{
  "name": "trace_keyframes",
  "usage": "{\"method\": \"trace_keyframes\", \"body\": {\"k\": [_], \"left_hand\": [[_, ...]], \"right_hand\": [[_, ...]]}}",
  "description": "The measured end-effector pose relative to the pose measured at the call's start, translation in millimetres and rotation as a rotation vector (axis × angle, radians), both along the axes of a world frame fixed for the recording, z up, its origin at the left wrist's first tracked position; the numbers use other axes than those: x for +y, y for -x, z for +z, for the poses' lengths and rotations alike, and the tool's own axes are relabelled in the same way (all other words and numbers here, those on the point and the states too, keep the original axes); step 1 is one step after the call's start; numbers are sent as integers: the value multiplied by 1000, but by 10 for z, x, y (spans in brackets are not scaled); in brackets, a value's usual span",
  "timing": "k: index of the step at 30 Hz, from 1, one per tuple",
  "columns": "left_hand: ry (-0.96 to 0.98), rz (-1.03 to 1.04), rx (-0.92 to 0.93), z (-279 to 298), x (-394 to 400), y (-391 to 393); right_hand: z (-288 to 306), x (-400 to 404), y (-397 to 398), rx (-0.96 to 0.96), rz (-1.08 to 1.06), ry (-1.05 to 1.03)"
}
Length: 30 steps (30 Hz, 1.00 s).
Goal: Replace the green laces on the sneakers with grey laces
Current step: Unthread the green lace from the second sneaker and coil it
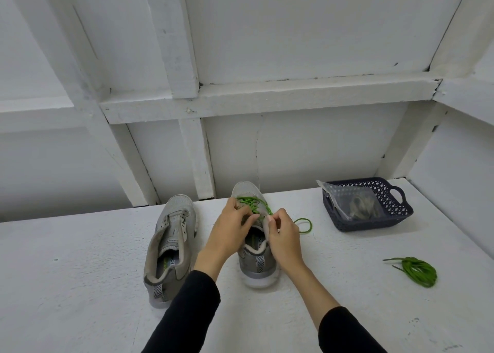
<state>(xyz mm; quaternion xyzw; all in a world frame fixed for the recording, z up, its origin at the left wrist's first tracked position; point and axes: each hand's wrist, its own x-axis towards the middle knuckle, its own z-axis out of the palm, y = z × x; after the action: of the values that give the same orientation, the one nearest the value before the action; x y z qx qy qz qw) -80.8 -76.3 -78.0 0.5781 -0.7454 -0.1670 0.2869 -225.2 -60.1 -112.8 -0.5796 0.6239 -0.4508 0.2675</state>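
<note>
Two grey sneakers stand toe-away on a white table. The left sneaker (171,243) has no lace and its tongue is loose. The right sneaker (255,259) still carries a green lace (250,203) through its upper eyelets, and a loose end (303,224) loops onto the table to its right. My left hand (231,231) pinches the lace over the tongue. My right hand (284,235) pinches the lace at the sneaker's right eyelet edge. A removed green lace (417,271) lies coiled at the right. Grey laces in a clear bag (358,205) rest in the basket.
A dark blue plastic basket (398,216) sits at the back right of the white table (80,286). A white panelled wall (267,149) rises right behind the sneakers. A side wall closes the table's right edge.
</note>
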Motion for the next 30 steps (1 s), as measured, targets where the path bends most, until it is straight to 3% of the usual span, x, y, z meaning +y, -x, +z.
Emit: {"method": "trace_keyframes", "body": {"k": [2,7,13,15,17,22,24,27,29,30], "left_hand": [[-6,-43,63,-10,-3,-19],[-128,98,564,-16,17,-19],[-310,271,1515,192,37,-58],[-286,329,1668,288,16,-92],[-235,397,1485,331,11,-139],[56,133,216,207,107,-198],[57,105,-101,175,119,-156],[53,135,-239,146,115,-84],[21,145,-101,125,98,-43],[-4,150,80,123,87,-26]], "right_hand": [[6,1,-1,-10,-9,4],[-3,16,-5,-25,-15,7],[27,24,-6,-20,-15,-5],[28,26,-2,-19,-20,-3],[22,27,-2,-16,-19,-6],[17,26,-9,-19,-12,-8],[14,23,-9,-16,-15,-7],[13,21,-16,-6,-17,-15],[16,23,-15,-2,-20,-11],[18,24,-12,1,-23,-11]]}}
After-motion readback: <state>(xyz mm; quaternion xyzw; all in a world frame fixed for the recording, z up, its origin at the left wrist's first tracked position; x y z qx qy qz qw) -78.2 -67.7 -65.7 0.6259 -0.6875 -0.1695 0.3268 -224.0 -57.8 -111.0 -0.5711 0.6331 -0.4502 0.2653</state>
